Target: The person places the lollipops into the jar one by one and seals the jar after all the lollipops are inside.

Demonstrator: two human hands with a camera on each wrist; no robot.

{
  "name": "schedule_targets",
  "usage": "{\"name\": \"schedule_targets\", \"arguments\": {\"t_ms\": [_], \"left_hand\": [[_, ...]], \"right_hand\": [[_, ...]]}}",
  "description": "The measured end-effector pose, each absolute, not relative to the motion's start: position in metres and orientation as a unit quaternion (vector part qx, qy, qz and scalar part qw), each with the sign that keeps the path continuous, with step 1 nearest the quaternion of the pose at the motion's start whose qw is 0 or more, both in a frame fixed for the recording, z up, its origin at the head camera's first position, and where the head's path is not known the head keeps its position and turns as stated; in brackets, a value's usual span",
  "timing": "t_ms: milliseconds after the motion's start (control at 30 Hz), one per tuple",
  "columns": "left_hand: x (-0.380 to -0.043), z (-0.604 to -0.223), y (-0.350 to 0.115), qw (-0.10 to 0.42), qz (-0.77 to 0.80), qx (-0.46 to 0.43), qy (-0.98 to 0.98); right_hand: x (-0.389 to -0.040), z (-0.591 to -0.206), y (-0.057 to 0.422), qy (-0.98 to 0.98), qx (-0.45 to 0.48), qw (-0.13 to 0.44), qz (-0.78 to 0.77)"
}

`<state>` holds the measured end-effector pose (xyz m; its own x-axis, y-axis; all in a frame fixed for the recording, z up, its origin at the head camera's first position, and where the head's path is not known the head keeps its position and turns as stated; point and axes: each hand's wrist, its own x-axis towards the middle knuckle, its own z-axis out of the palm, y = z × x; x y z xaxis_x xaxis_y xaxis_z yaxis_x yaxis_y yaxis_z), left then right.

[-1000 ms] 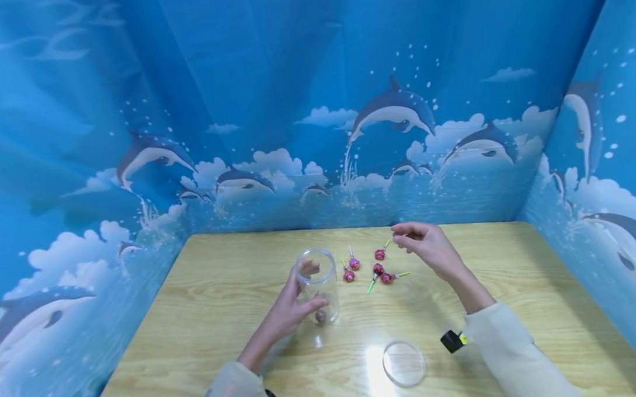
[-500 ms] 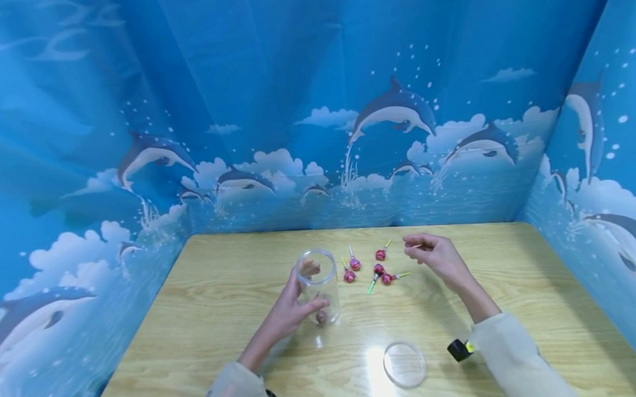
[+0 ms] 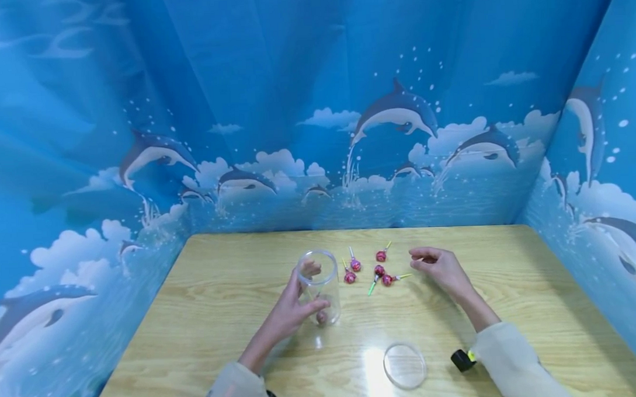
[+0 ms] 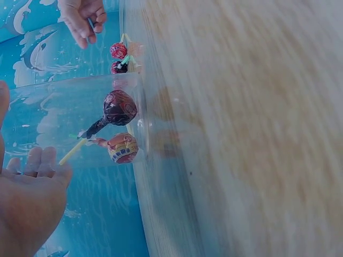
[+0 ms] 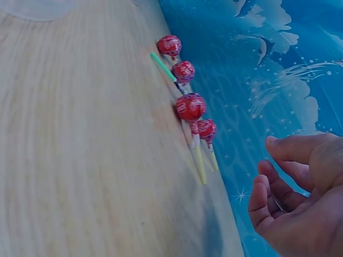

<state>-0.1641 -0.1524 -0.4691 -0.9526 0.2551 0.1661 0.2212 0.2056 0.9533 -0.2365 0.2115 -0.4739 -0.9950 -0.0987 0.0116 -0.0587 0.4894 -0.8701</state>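
My left hand (image 3: 290, 310) grips a clear cylindrical jar (image 3: 329, 288) standing upright and uncapped, with the thumb across its front. Through its wall, the left wrist view shows a dark-wrapped lollipop (image 4: 119, 108) and an orange-and-yellow one (image 4: 124, 148) at the bottom. To the right of the jar lie several red-wrapped lollipops (image 3: 387, 280) with coloured sticks. Beyond them, my right hand (image 3: 445, 271) hovers over the table with fingers loosely bent; the right wrist view shows nothing between thumb and fingertips.
A round transparent lid (image 3: 404, 366) lies flat on the wooden table (image 3: 197, 343) towards the front. Blue dolphin-print curtains (image 3: 273, 106) enclose the back and sides. A black device (image 3: 463, 360) sits at the right cuff.
My right hand has drawn back to the right and lower, away from the lollipops. The left hand and jar have stayed in place.
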Motion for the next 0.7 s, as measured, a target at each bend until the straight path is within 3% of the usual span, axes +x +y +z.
{"name": "schedule_targets", "arguments": {"t_ms": [700], "left_hand": [[-0.163,-0.470,-0.153,0.014,0.606,0.149,0.781]], "right_hand": [[-0.234,-0.508,0.199,0.889,-0.074,0.029,-0.450]]}}
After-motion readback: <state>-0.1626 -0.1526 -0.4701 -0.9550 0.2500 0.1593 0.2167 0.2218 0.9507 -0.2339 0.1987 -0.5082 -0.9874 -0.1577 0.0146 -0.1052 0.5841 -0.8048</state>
